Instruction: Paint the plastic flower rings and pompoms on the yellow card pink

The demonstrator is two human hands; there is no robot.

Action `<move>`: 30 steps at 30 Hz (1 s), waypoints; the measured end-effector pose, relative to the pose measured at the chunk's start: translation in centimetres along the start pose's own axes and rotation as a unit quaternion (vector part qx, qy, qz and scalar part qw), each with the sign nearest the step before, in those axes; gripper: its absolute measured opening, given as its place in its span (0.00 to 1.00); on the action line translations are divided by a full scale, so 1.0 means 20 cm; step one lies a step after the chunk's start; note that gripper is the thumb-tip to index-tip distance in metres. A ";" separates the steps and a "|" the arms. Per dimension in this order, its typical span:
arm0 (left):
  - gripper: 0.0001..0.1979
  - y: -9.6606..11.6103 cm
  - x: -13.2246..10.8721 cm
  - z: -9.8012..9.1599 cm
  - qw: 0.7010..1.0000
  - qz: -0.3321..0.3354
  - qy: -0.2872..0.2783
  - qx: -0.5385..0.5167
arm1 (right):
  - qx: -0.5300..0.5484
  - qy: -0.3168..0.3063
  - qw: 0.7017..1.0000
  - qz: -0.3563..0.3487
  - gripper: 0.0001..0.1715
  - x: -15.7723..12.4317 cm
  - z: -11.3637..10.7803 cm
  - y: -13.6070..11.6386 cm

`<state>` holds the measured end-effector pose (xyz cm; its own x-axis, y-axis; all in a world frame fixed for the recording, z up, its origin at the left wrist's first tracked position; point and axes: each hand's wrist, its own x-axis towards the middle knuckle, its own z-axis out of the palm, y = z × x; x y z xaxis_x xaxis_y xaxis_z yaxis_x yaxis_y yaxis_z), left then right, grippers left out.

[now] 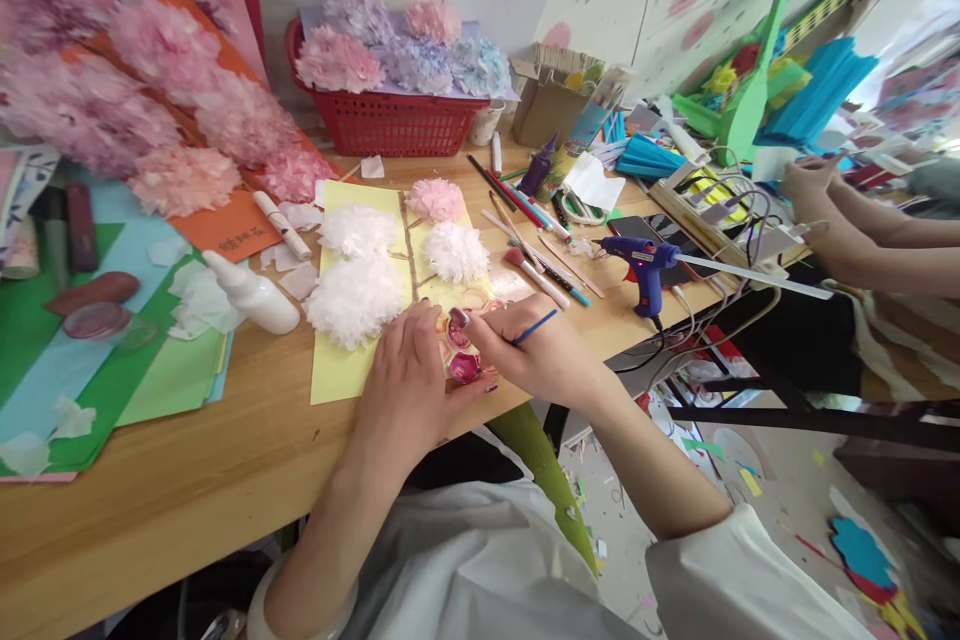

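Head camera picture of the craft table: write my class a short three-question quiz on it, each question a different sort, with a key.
1. True or false: the right hand holds a blue-handled brush.
2. Which colour is the glue gun? A red, B blue, C green.
3. Fill in: the left hand rests on the ______ sheet that carries the white tissue flowers.

Key: 1 true; 2 B; 3 yellow.
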<state>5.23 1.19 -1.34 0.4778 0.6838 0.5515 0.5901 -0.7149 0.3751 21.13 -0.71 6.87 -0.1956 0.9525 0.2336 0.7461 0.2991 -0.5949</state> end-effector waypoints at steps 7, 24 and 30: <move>0.44 0.00 0.00 -0.01 1.000 -0.007 -0.016 -0.002 | 0.044 -0.010 0.999 0.012 0.34 0.02 0.00 0.00; 0.42 0.00 0.00 0.00 1.000 -0.001 -0.001 -0.006 | 0.042 0.041 0.997 0.040 0.31 0.02 0.03 -0.01; 0.41 0.00 -0.01 0.00 1.000 -0.004 -0.003 -0.011 | 0.051 0.035 0.997 0.035 0.32 0.02 0.03 -0.02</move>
<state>5.15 1.10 -1.36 0.4769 0.6907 0.5435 0.5797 -0.7120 0.3962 20.37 -0.50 6.71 -0.0975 0.9658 0.2404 0.6866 0.2401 -0.6862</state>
